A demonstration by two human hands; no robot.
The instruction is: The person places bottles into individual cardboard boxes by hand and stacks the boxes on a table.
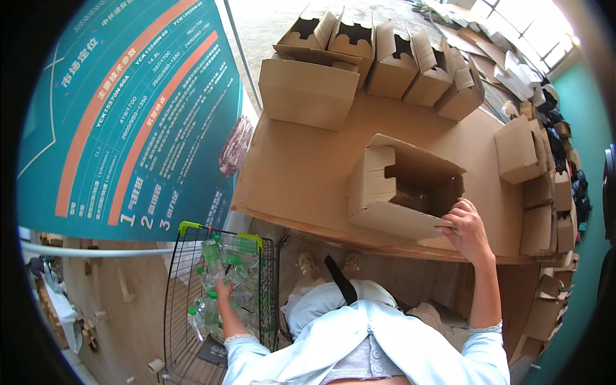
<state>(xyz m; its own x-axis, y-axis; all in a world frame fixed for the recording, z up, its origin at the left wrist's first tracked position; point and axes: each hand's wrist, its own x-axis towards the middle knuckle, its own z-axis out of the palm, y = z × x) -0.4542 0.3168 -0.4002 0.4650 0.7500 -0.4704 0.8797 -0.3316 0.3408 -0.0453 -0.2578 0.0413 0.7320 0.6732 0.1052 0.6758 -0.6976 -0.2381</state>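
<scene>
At the near edge of the cardboard top [308, 167], we are steadying the open box [403, 221] with our right hand [467, 230] pinching its near right corner, ideally gripping lightly to avoid creasing. Our left hand [224, 289] is resting among bottles [212, 255] inside the cart [187, 226]; we cannot tell whether its fingers are gripping one.

The fingers of the left hand [224, 290] are partly hidden among the bottles [212, 255]; whether they grip one cannot be told. The near wall of the open box [399, 221] covers part of its dim inside. The upper edge cuts the banner [138, 122], the lower edge the wire cart [168, 314].
</scene>
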